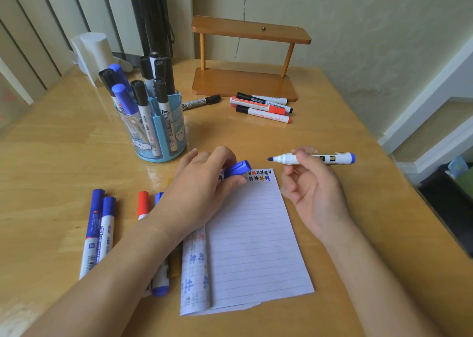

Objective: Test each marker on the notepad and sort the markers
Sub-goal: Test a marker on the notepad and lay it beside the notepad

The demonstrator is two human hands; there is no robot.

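The right hand (313, 183) pinched an uncapped blue marker (314, 158) between thumb and forefinger, other fingers loosely curled; the left hand (202, 185) gripped its blue cap (238, 169) over the notepad (253, 239).

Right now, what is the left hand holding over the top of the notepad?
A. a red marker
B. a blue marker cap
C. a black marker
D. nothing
B: the left hand pinches a blue marker cap above the notepad, while the right hand holds the uncapped blue marker, tip bare and pointing left.

Both hands (202, 183) (313, 190) raised, fingers curled.
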